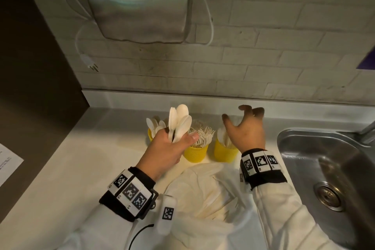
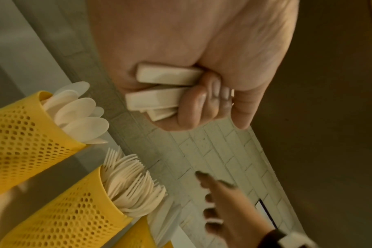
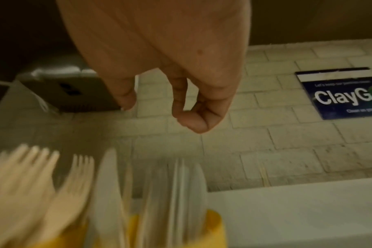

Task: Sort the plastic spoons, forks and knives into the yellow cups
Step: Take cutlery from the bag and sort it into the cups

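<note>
Three perforated yellow cups stand in a row near the back of the counter. The left cup holds spoons, the middle cup holds forks, and the right cup holds knives. My left hand grips a bundle of white spoons in its fist, bowls up, just in front of the spoon cup; the handle ends stick out below. My right hand hovers over the knife cup with its fingers spread and holds nothing.
A white cloth with pale cutlery lying in its folds is spread on the counter in front of the cups. A steel sink lies to the right. A steel dispenser hangs on the tiled wall above, with a plug dangling beside it.
</note>
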Demonstrator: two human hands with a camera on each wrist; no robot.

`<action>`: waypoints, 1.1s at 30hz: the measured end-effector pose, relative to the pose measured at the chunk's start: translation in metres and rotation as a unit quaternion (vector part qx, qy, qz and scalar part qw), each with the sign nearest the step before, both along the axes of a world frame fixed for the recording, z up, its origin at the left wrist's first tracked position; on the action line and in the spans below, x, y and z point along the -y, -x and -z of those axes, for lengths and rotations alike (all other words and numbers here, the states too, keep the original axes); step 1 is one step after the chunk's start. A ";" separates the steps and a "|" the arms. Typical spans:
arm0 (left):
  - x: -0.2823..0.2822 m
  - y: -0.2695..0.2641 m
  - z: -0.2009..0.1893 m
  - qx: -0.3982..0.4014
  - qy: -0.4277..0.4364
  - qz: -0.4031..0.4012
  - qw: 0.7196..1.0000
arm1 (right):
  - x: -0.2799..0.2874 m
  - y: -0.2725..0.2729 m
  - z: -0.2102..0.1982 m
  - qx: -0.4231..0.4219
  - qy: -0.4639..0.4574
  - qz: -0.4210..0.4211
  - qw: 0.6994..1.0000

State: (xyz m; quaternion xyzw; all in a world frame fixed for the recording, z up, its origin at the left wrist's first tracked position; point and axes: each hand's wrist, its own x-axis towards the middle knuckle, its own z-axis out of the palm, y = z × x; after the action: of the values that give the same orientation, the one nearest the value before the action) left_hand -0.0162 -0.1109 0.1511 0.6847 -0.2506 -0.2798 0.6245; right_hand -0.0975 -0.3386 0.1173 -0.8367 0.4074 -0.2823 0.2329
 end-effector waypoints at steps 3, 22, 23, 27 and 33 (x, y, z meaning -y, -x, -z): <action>0.002 -0.001 0.003 0.084 -0.018 -0.051 0.995 | -0.020 0.000 -0.025 0.156 0.011 -0.052 0.986; -0.005 -0.001 0.001 0.334 0.037 -0.081 0.938 | -0.119 0.024 -0.021 0.269 -0.148 -0.351 0.885; -0.005 -0.001 0.000 0.314 0.041 -0.066 0.946 | -0.120 0.025 -0.023 0.250 -0.141 -0.365 0.886; 0.000 0.001 0.001 0.331 -0.060 0.045 0.941 | -0.120 0.016 -0.028 0.239 -0.224 -0.360 0.873; 0.001 0.003 -0.007 0.278 -0.128 0.081 0.948 | -0.126 -0.002 -0.020 0.362 -0.292 -0.128 0.876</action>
State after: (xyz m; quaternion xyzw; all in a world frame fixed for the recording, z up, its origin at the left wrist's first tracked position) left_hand -0.0188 -0.1115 0.1581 0.7870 -0.4313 -0.1577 0.4120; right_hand -0.0950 -0.2128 0.1372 -0.6150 0.2476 -0.4011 0.6322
